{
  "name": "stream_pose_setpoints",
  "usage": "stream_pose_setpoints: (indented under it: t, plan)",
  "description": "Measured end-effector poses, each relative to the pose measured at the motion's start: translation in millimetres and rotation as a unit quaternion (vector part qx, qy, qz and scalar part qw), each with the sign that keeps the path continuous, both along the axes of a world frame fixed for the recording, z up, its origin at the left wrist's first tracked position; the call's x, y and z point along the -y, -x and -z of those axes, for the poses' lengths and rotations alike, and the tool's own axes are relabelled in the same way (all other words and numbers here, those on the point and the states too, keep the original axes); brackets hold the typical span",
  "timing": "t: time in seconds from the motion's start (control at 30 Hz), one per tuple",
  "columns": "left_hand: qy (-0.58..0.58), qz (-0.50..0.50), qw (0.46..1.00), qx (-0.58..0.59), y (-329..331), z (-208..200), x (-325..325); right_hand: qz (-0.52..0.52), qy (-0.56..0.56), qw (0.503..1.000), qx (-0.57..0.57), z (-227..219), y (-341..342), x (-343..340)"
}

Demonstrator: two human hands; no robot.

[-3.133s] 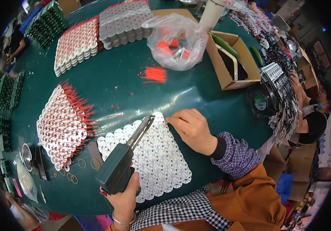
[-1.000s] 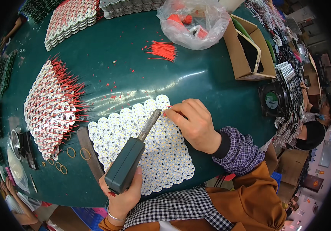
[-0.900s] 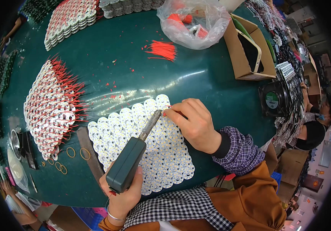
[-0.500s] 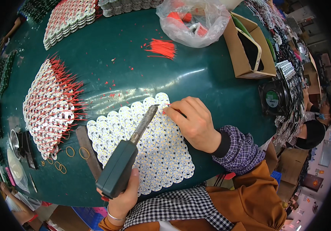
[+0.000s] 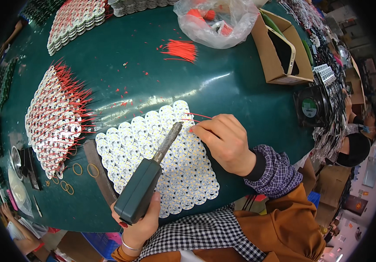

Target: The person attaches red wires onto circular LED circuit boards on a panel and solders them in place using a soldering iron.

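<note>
My left hand [image 5: 140, 225] is wrapped around the dark green handle of a soldering gun [image 5: 139, 187]. Its metal tip reaches up to the right side of a panel of round white LED boards [image 5: 142, 135], close to my right fingers. At the panel's far right corner, my right hand [image 5: 227, 142] is closed in a pinch on a thin red wire [image 5: 192, 120]. Another red wire [image 5: 200, 115] runs from the corner board, just beyond the fingertips. Whether the soldering tip touches a board, I cannot tell. A dark bar [image 5: 98, 170] lies along the panel's left edge.
To the left stands a stack of LED panels with red wires [image 5: 55, 118]; another stack [image 5: 74, 22] is farther back. Loose red wires [image 5: 181, 50] lie near a clear plastic bag [image 5: 216, 26]. A cardboard box [image 5: 275, 65] holds a phone; a black fan [image 5: 309, 108] sits at right. Rubber bands [image 5: 78, 169] lie left.
My right hand has shifted slightly down and right, and red wires now show at the corner board. The soldering tip sits slightly lower against the panel. The whole view has shifted a little.
</note>
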State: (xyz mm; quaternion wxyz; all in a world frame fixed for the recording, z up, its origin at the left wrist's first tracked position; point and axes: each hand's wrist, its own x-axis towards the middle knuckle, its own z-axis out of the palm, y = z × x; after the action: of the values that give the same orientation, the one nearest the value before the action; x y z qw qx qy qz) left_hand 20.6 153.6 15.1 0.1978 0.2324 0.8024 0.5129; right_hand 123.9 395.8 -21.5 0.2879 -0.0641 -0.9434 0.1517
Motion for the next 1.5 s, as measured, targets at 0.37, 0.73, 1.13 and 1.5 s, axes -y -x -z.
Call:
stream_pose_setpoints:
  t: [0.37,0.73,1.13,1.5]
  plan:
    - [-0.029,0.04,0.999,0.022,0.0,2.3,-4.8,-0.003,-0.007,1.0,0.012,2.7,-2.0,-1.7]
    - [0.012,0.095,0.995,-0.029,4.9,-2.5,-4.7,-0.001,-0.008,1.0,0.02,2.7,-1.8,-1.1]
    - [0.001,0.067,0.997,0.042,-4.5,7.8,25.7,0.017,-0.016,1.0,0.016,-2.6,-2.3,3.8]
    - [-0.016,0.048,0.998,-0.03,-5.5,3.7,12.1,-0.009,0.008,1.0,0.005,0.5,-5.8,10.2]
